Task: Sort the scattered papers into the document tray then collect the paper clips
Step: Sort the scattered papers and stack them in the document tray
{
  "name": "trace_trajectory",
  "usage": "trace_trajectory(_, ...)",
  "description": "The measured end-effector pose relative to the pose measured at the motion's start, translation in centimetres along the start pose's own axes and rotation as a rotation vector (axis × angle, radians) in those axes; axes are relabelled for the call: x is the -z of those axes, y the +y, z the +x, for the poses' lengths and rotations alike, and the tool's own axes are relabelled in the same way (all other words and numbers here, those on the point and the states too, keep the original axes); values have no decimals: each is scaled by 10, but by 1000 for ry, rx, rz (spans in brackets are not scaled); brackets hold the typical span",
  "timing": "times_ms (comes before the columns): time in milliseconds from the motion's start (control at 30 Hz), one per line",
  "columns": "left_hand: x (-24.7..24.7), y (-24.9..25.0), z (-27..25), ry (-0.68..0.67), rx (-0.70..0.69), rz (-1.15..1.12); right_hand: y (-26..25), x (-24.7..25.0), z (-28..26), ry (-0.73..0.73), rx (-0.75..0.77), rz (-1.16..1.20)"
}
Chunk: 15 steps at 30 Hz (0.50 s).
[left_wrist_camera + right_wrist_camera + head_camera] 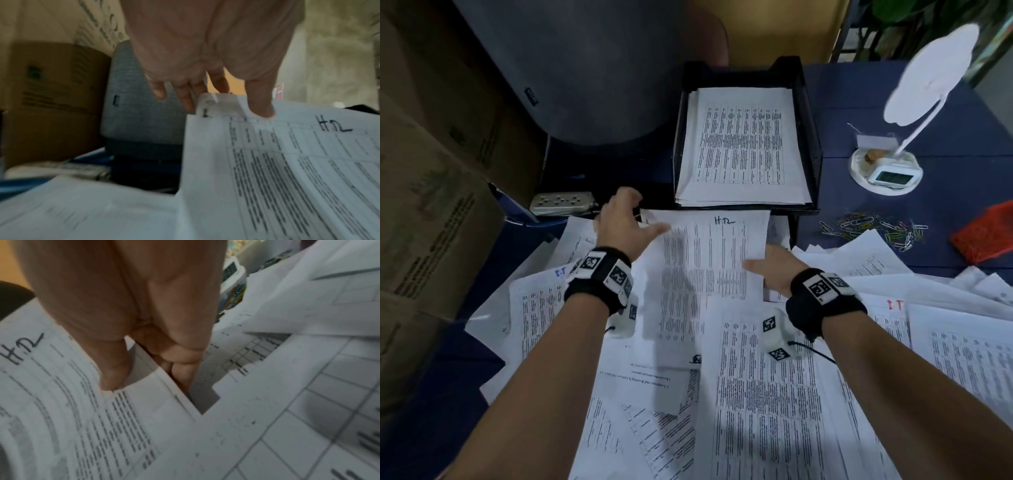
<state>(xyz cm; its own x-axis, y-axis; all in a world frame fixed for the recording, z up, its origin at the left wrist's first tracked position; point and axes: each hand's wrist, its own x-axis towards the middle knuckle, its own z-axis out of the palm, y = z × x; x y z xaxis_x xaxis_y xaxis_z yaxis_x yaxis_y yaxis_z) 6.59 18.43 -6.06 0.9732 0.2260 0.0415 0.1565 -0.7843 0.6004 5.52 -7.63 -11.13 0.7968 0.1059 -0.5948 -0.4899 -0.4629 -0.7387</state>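
A printed sheet marked "H12" is lifted just in front of the black document tray, which holds a stack of printed papers. My left hand pinches the sheet's far left corner, thumb on top and fingers behind. At the sheet's right edge, my right hand pinches it with the thumb above and the fingers underneath. Many scattered papers cover the near table. Coloured paper clips lie loose right of the tray.
A red mesh holder sits beyond the clips at the right edge. A white lamp and a small clock stand at the back right. Cardboard boxes, a power strip and a grey chair back crowd the left.
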Motion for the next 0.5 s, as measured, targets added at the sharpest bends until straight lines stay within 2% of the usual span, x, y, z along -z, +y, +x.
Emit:
trace_trajectory(67, -12, -12, -11, -141, 183, -139, 8, 3, 9, -7, -37, -104)
trace_trajectory(167, -35, -26, -23, -433, 369, -104, 19, 1, 22, 20, -84, -149)
trace_trajectory(200, -41, -29, -26, -480, 392, -74, 21, -1, 23, 45, -99, -123)
trace_trajectory(333, -53, -35, -29, -469, 460, -78, 23, 3, 25, 170, -122, 23)
trace_trajectory(433, -56, -34, -25, -586, 404, 13, 18, 12, 26, 209, -97, 86)
trace_trajectory(500, -58, -32, -23, -617, 375, 80, 16, 19, 29, 272, -76, 196)
